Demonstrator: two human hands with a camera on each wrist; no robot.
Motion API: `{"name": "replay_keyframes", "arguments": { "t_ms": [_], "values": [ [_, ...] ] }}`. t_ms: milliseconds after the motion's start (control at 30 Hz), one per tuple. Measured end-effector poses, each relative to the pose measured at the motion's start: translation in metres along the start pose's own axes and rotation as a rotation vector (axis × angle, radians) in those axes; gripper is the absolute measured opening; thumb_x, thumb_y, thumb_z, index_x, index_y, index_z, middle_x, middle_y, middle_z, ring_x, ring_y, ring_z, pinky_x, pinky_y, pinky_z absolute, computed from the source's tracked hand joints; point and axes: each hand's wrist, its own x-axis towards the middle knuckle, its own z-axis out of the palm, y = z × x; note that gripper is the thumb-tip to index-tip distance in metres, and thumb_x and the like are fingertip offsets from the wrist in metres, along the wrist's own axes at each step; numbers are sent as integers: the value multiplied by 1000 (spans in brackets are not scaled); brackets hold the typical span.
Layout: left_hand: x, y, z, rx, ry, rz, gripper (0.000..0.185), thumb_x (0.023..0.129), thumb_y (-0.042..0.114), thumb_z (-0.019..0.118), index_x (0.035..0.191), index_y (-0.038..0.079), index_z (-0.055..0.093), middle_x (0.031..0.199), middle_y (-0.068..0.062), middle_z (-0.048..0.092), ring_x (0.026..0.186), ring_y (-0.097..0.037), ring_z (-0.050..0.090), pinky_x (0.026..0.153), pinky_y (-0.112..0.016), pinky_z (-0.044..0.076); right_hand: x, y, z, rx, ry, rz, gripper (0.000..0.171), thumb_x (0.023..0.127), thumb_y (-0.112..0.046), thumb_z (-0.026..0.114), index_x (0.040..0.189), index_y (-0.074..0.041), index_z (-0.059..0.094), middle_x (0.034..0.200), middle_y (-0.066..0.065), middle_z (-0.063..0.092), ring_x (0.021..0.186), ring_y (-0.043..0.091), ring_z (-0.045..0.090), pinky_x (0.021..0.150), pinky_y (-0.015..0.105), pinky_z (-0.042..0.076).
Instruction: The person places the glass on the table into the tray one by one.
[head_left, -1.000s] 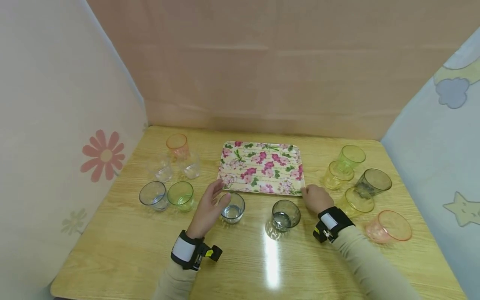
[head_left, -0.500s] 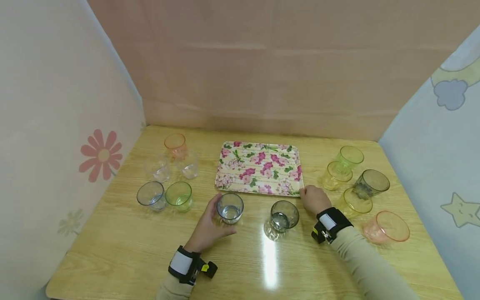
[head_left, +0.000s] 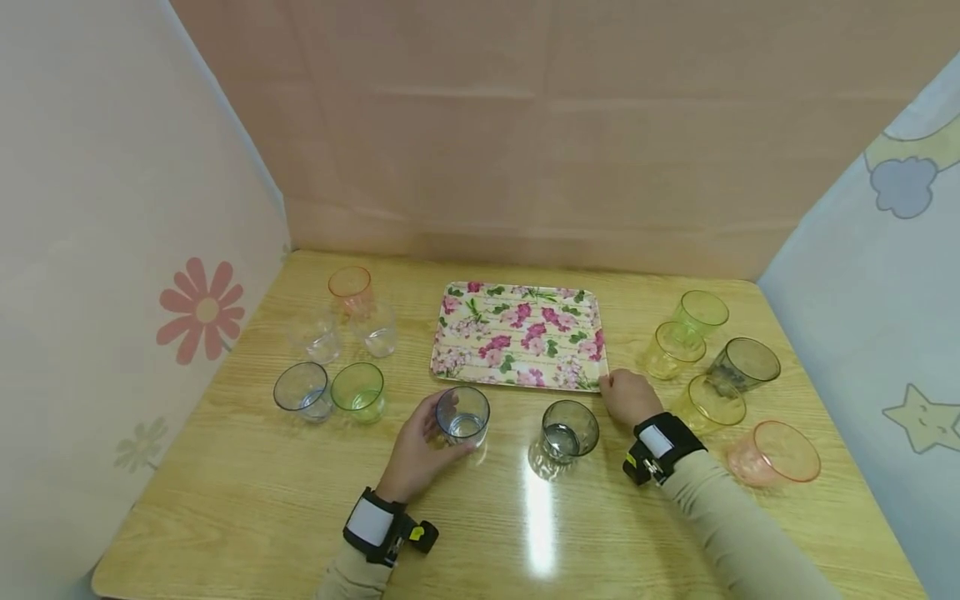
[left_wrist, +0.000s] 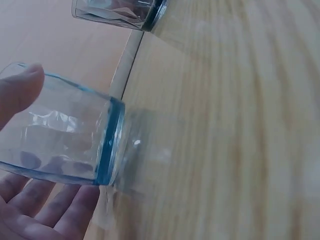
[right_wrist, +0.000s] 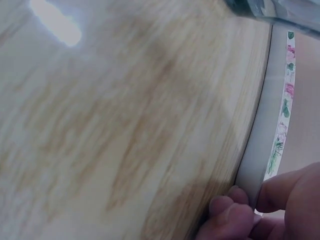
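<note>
My left hand (head_left: 415,454) holds a clear bluish drinking glass (head_left: 462,417) upright in front of the tray. In the left wrist view the thumb lies on one side of this glass (left_wrist: 65,132) and the fingers on the other; whether its base touches the table I cannot tell. With its thumb and fingers my right hand (head_left: 632,398) pinches the front right corner of a flower-patterned tray (head_left: 525,333). In the right wrist view, fingertips curl under the tray's rim (right_wrist: 267,125). Between the hands stands a grey glass (head_left: 570,432).
On the left of the wooden table (head_left: 262,500) several glasses stand grouped, among them a green glass (head_left: 358,393) and an orange glass (head_left: 351,287). At the right are more, including a smoky glass (head_left: 744,365) and a pink glass (head_left: 776,454). A curtain hangs behind.
My left hand has come down and rightward round the bluish glass, and its thumb and fingers have closed on it. The right hand stays at the tray's corner.
</note>
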Motion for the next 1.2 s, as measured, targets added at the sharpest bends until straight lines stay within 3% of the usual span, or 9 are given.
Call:
{"name": "replay_keyframes", "arguments": {
  "t_ms": [200, 400, 633, 967, 1200],
  "values": [
    [13, 14, -1, 29, 36, 38, 81, 80, 9, 88, 149, 5, 45, 146, -15, 54, 135, -33, 52, 111, -45, 41, 1, 0, 1, 4, -6, 2, 44, 106, -20, 39, 64, -11, 44, 58, 4, 42, 52, 19, 41, 53, 32, 32],
    [42, 39, -1, 91, 107, 51, 82, 82, 10, 86, 150, 2, 41, 145, -19, 53, 133, -35, 53, 109, -47, 43, 2, 1, 0, 15, -8, 13, 45, 107, -21, 38, 63, -11, 43, 58, 4, 41, 52, 19, 40, 53, 31, 31],
    [71, 60, 3, 56, 172, 55, 78, 83, 6, 84, 147, -2, 41, 143, -23, 53, 132, -36, 52, 109, -48, 44, 1, -1, -1, 15, -12, 13, 44, 106, -21, 39, 64, -11, 44, 58, 3, 41, 52, 19, 40, 53, 31, 31],
    [109, 58, 7, 98, 195, -67, 85, 86, 11, 83, 153, 0, 33, 146, -25, 47, 135, -39, 48, 109, -48, 44, 1, 2, 0, 28, -19, 16, 44, 107, -22, 39, 64, -11, 44, 58, 3, 41, 51, 18, 40, 53, 31, 32],
    [130, 51, 6, 105, 170, -132, 87, 85, 9, 83, 153, 0, 29, 151, -24, 43, 139, -38, 44, 112, -47, 40, 1, 1, 0, 22, -26, 27, 43, 107, -22, 39, 65, -11, 45, 59, 3, 41, 53, 19, 40, 53, 31, 32]
  ]
}}
